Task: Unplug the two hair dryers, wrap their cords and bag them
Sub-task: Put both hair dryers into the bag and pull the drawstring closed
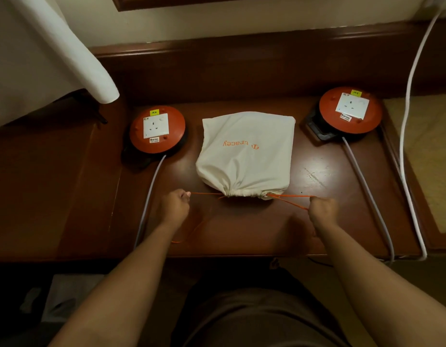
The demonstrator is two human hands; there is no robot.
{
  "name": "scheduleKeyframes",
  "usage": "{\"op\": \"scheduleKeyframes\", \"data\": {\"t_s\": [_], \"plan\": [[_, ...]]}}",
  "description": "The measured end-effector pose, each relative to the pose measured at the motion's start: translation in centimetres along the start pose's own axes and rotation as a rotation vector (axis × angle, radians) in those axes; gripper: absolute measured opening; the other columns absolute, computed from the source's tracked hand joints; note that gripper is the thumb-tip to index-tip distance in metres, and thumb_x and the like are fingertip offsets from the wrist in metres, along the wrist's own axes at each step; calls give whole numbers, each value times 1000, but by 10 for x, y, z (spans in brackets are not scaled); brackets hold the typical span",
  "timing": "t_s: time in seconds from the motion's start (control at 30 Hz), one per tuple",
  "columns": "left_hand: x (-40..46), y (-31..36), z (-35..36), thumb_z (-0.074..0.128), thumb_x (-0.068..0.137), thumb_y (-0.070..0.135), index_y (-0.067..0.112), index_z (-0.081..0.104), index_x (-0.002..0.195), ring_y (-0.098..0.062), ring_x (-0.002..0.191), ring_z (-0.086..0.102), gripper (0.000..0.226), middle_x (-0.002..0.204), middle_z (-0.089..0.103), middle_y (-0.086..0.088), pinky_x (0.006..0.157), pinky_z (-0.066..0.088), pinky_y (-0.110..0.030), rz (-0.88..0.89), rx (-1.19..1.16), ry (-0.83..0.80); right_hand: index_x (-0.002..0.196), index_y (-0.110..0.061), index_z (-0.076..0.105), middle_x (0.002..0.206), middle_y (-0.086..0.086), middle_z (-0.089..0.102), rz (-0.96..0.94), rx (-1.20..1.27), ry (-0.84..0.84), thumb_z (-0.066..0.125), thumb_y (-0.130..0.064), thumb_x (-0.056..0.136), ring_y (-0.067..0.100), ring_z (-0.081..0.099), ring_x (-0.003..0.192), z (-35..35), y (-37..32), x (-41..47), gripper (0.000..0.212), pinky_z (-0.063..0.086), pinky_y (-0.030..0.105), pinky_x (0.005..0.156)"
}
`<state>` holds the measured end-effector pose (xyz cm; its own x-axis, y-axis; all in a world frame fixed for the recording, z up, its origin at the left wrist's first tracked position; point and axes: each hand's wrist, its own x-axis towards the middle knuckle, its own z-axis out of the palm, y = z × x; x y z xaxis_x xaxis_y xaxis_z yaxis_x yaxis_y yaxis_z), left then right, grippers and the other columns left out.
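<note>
Evidently the task is at its closing step. A cream cloth bag [245, 154], printed in orange lettering, lies on the dark wooden table [317, 221] between two red extension reels. It bulges as though filled, and its mouth, on the side nearest the person, is gathered almost shut. No hair dryer is visible anywhere; the judgement is that both are inside the bag, though the cloth hides its contents. The socket face of the left reel [157, 128] and that of the right reel [350, 110] each show no plug inserted, so unplugging appears complete. Cord wrapping cannot be verified.

Grip, left: the left hand [174, 209] is clenched, thumb and fingers pinching the orange drawstring [206, 194] just left of the bag's mouth, with the string running taut to the bag.

Grip, right: the right hand [323, 210] is likewise clenched round the drawstring on the right side, where two strands run from the mouth to the fist.

Both hands are set apart on opposite sides, level with the mouth. Remaining work, as judged: finish cinching the mouth fully closed and let go.
</note>
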<state>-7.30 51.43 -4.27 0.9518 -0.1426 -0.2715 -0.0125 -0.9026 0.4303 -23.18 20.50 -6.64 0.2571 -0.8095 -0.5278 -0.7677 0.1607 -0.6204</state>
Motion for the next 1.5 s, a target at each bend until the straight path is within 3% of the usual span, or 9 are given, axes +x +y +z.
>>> {"op": "scheduleKeyframes", "data": {"t_s": [0.23, 0.37, 0.47, 0.7, 0.8, 0.9, 0.97, 1.17, 1.5], "plan": [[-6, 8, 28, 57, 87, 11, 9, 61, 84, -37, 86, 58, 6, 83, 60, -12, 68, 40, -39, 175, 15, -59, 55, -2, 53, 59, 20, 56, -208, -210, -173, 48, -22, 93, 29, 53, 61, -8, 4, -3, 43, 35, 32, 55], [-12, 21, 51, 54, 86, 12, 11, 62, 103, -35, 111, 47, 18, 111, 56, -14, 92, 36, -44, 29, 152, 13, 83, -3, 55, 85, 17, 57, -303, -331, -58, 54, -15, 87, 37, 57, 86, 2, -5, -9, 12, 40, 36, 65], [-13, 31, 62, 55, 86, 11, 8, 60, 101, -36, 110, 48, 16, 111, 56, -16, 93, 35, -44, -34, 30, 81, 125, -7, 46, 127, 21, 45, -362, -484, -28, 60, -17, 80, 40, 47, 116, 10, -3, -13, 48, 40, 45, 94], [-13, 41, 72, 61, 82, 8, 6, 51, 122, -39, 110, 52, 42, 116, 60, -20, 94, 41, -45, -44, -194, 91, 145, -18, 20, 154, 12, 14, -524, -462, 82, 53, -19, 71, 33, 16, 140, 19, -11, -25, 80, 18, 54, 110], [-12, 42, 75, 59, 83, 10, 7, 52, 120, -39, 108, 52, 38, 112, 62, -19, 91, 43, -45, -13, -187, -3, 135, -14, 37, 144, 13, 36, -576, -496, -47, 48, -27, 68, 33, 29, 133, 22, -12, -22, 70, 24, 51, 108], [-11, 45, 77, 56, 86, 5, 5, 58, 91, -36, 94, 57, 5, 94, 65, -18, 75, 42, -35, -25, -276, -126, 106, -17, 48, 103, 6, 59, -512, -487, -149, 51, -22, 73, 32, 50, 108, 27, -10, -24, 33, 38, 45, 95], [-11, 46, 78, 55, 89, 4, 13, 48, 68, -34, 73, 57, 24, 72, 59, -11, 63, 37, -32, -89, -392, -151, 95, -18, 44, 85, 0, 56, -417, -313, -234, 53, -10, 80, 28, 55, 94, 26, -12, -34, 19, 42, 35, 80], [-19, 46, 77, 54, 92, 10, 16, 46, 61, -10, 43, 32, 33, 46, 44, 3, 40, 24, -24, -210, -520, -274, 116, -9, 51, 72, 9, 54, -107, 173, -399, 42, 8, 84, 15, 47, 53, 27, -11, -43, 38, 41, 17, 42], [-18, 30, 67, 54, 90, 2, 24, 50, 63, -15, 59, 44, 35, 59, 49, 1, 61, 34, -33, 3, -384, -182, 95, -23, 57, 57, 10, 47, 112, 235, -545, 43, 1, 85, 16, 39, 42, 34, -9, -38, 30, 31, 20, 42]]}}
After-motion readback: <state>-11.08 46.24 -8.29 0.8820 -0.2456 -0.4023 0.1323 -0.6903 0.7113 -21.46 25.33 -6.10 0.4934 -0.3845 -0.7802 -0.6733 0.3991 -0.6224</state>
